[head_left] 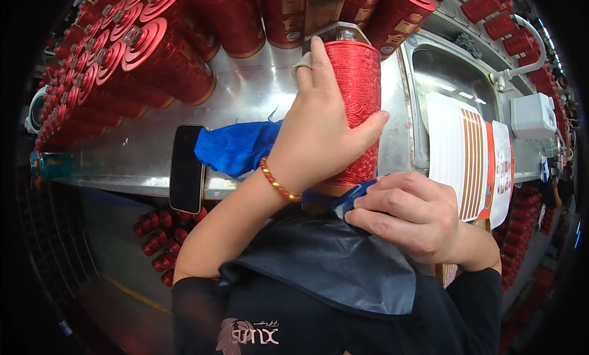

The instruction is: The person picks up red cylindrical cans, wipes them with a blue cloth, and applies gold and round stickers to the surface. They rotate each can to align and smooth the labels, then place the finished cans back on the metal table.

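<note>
My left hand (319, 131) is wrapped around a red embossed cylindrical bottle (359, 103) that stands over the edge of a steel table (257, 91). A bead bracelet sits on that wrist. My right hand (408, 214) grips the end of a blue cloth (236, 146) just under the bottle's base. The cloth runs left behind my left wrist and lies bunched on the table. A dark apron (331, 263) covers my lap below both hands.
Many red bottles (153, 54) lie in rows across the table's left and far side. A black phone (186, 168) rests at the table edge. A steel sink (448, 79) holds striped label sheets (466, 152). More red bottles (161, 238) lie below the table.
</note>
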The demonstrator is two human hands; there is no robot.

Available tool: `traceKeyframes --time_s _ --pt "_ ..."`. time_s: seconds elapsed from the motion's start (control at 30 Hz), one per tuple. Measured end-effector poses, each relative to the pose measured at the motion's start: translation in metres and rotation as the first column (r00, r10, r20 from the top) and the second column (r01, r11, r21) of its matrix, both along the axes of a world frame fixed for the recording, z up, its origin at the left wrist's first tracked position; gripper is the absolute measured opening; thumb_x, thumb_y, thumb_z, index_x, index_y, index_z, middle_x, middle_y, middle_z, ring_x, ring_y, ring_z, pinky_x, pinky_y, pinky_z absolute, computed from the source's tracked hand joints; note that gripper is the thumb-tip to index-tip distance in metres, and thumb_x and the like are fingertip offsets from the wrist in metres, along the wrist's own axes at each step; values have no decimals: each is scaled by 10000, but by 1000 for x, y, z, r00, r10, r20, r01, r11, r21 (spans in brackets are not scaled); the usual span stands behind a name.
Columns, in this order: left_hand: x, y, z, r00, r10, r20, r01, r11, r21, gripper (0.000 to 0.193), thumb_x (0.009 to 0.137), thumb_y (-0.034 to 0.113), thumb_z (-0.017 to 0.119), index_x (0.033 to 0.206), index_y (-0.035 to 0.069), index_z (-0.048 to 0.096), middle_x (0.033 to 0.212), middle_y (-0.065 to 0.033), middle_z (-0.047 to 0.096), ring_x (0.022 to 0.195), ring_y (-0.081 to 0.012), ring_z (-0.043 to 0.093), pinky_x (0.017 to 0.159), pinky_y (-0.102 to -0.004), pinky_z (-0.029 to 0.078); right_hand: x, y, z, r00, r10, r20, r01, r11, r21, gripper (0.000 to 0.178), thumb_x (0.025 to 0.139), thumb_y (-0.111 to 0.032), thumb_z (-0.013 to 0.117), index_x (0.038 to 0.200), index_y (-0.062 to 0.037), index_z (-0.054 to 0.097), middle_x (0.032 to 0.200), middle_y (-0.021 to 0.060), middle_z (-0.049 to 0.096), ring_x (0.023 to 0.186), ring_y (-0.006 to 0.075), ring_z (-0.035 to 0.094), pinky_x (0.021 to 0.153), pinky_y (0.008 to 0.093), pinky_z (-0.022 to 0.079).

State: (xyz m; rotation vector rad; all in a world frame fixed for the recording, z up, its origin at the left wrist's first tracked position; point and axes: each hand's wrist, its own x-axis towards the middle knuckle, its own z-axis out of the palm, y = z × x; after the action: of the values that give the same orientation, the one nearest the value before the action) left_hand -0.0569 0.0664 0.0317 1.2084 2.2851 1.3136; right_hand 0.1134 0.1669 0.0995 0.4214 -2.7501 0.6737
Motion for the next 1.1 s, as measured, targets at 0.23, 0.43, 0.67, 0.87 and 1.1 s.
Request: traceKeyframes --time_s 0.23,0.43,0.67,0.87,1.1 --pt "-11 -3 -54 976 -149 160 86 935 343 1217 929 392 760 1634 -50 -128 1604 -310 344 1467 -357 425 1205 -396 356 -1 -8 12 997 -45 61 41 997 70 278 698 -110 711 963 -70 787 929 62 707 854 264 700 759 379 609" --pt "10 15 -2 999 23 -39 -24 1000 -9 1259 846 443 810 1540 -230 4 1334 -522 370 1153 -575 579 1014 -456 528 1 -14 6 996 -90 -4 90 996 26 219 687 -46 741 903 -77 763 851 62 678 827 277 688 720 383 582" --pt "-17 -4 -40 823 -311 476 137 921 365 1266 905 421 769 1610 -73 -160 1626 -387 220 1526 -424 314 1248 -418 287 -3 -15 8 996 -79 -50 79 997 5 181 697 -22 742 868 -83 746 817 57 658 804 273 678 702 385 567" --pt "-3 6 16 976 -41 212 63 993 -100 1355 812 518 821 1566 -189 -56 1505 -478 294 1400 -578 420 1191 -452 390 -4 -17 6 992 -103 -71 103 995 1 174 701 -22 741 864 -83 748 808 57 655 796 262 674 694 384 563" --pt "-22 -3 -36 791 -292 538 148 944 295 1425 794 508 840 1591 -113 -163 1581 -405 282 1456 -451 421 1211 -400 358 -3 -14 4 992 -84 -91 84 996 -8 189 687 -25 743 867 -84 748 805 50 659 795 255 674 684 374 561"
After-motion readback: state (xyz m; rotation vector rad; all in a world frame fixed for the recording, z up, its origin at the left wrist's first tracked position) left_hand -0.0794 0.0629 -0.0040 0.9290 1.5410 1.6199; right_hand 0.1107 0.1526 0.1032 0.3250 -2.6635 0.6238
